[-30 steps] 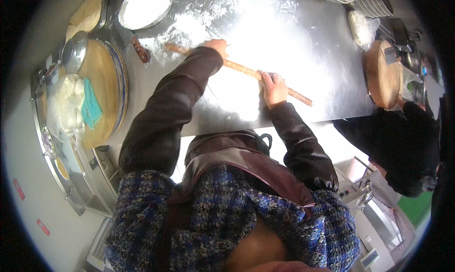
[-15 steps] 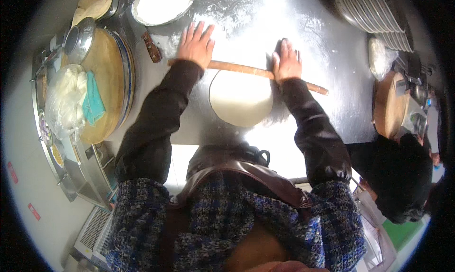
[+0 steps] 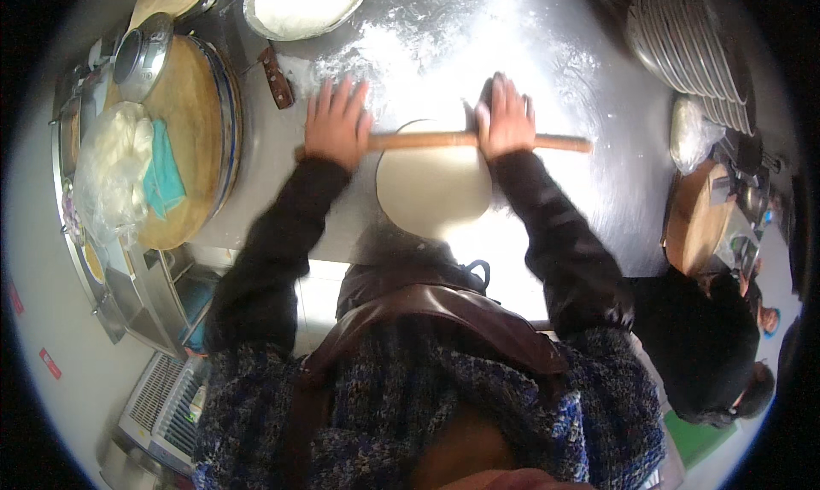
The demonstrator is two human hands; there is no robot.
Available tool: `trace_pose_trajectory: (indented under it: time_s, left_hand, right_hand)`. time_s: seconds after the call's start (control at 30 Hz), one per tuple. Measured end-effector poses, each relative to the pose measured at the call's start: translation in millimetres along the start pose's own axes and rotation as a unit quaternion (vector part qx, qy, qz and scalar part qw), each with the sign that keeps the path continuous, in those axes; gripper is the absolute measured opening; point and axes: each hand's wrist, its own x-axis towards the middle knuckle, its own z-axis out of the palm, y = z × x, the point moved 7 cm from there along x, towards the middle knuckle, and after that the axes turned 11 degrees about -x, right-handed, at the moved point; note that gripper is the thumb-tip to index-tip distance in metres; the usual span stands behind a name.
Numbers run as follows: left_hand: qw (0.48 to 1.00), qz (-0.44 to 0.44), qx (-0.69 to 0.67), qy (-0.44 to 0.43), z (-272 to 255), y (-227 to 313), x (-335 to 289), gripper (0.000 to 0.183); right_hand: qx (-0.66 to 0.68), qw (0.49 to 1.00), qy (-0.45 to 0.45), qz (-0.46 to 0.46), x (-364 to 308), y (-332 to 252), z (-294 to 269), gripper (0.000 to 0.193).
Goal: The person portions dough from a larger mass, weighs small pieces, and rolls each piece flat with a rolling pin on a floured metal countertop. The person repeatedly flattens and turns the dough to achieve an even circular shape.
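Observation:
A round, flat sheet of dough [image 3: 434,195] lies on the floured metal worktop [image 3: 589,221]. Across its far part runs a wooden rolling pin [image 3: 423,140], with a thin strip of dough showing beyond it. My left hand [image 3: 336,127] lies flat over the pin's left part, left of the dough, fingers stretched out and pointing away. My right hand [image 3: 507,119] presses palm down on the pin at the dough's right edge, its fingers also straight. Neither hand wraps its fingers round the pin.
A bowl of flour [image 3: 306,8] stands far left, near a wooden-handled knife [image 3: 276,78]. Further left, a round chopping board [image 3: 201,114] bears bagged dough [image 3: 113,170] and a teal cloth [image 3: 164,178]. Stacked plates [image 3: 683,42] and another board [image 3: 694,221] stand right. A co-worker [image 3: 705,345] is at lower right.
Both hands and the rolling pin have come nearer to me over the dough. The pin has turned from slanting to nearly level. The whole view has shifted slightly.

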Motion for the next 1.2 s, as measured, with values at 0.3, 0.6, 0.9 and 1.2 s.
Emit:
trace_pose_trajectory:
  time_s: [0.3, 0.6, 0.9, 1.2]
  left_hand:
    - [0.997, -0.051, 0.061, 0.025, -17, 16, -9, 0.053]
    - [0.991, 0.010, -0.101, -0.090, -16, 42, -113, 0.048]
    - [0.986, 0.156, 0.037, -0.042, 55, 75, 143, 0.059]
    - [0.991, 0.088, -0.036, -0.092, 6, 67, -14, 0.059]
  right_hand:
    - [-0.008, 0.998, -0.059, 0.033, -9, -17, -35, 0.055]
    - [0.102, 0.992, 0.002, 0.077, -170, -11, -92, 0.045]
    - [-0.013, 0.981, -0.039, 0.188, -63, 78, -13, 0.063]
    - [0.012, 0.976, -0.110, 0.187, -171, -22, -64, 0.059]
